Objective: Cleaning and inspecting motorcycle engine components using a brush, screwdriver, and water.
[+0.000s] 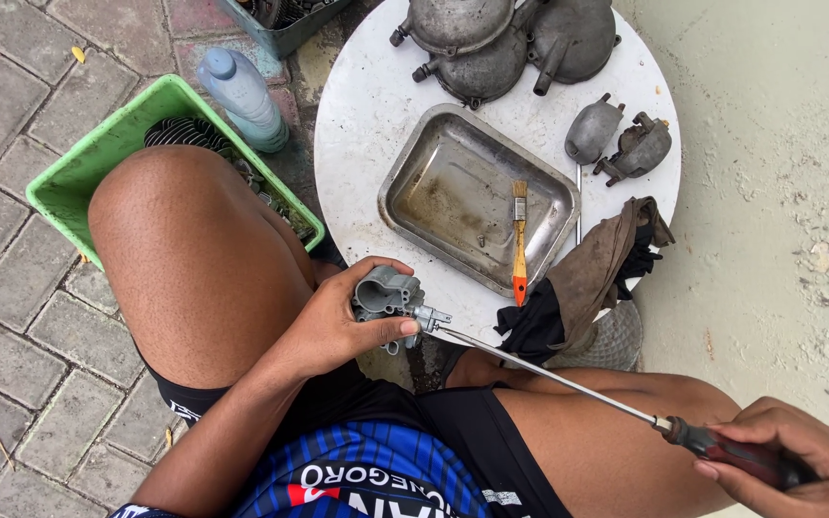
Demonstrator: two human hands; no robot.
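My left hand (342, 321) grips a grey metal carburetor body (387, 295) above my lap, beside the near edge of the round white table (357, 125). My right hand (798, 460), at the lower right over my right thigh, is closed on the dark red handle of a long screwdriver (548, 376). Its thin shaft runs up and left, and the tip sits at a fitting on the carburetor's right side.
On the table lie a steel tray (433, 187) with an orange-handled brush (520, 240), several grey engine parts (616, 139) and a brown rag (596, 264). A green crate (79, 173) and a plastic bottle (242, 96) stand on the paving at left.
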